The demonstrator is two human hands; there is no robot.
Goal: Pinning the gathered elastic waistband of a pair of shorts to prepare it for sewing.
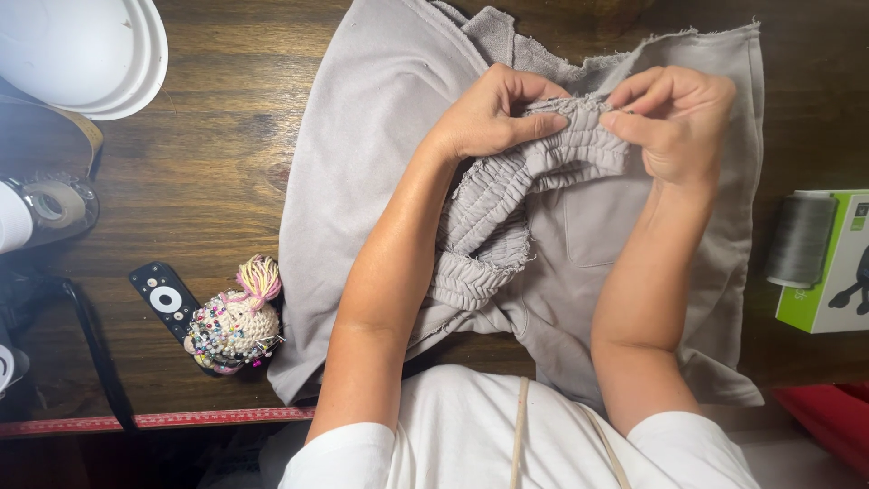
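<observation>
A grey garment [362, 136] lies spread on a dark wooden table [208, 172]. Its gathered, ribbed waistband [507, 195] is lifted off the cloth. My left hand [493, 113] pinches the waistband's top edge between thumb and fingers. My right hand [674, 113] pinches the same edge just to the right. The two hands almost touch. A patch pocket [593, 231] shows on the cloth below my right hand.
A crocheted pincushion [235, 326] stuck with coloured pins sits left of the garment, beside a black remote control [163, 299]. White bowls [86, 50] stand at the top left. A grey thread spool [801, 240] and a green box [837, 263] lie at the right.
</observation>
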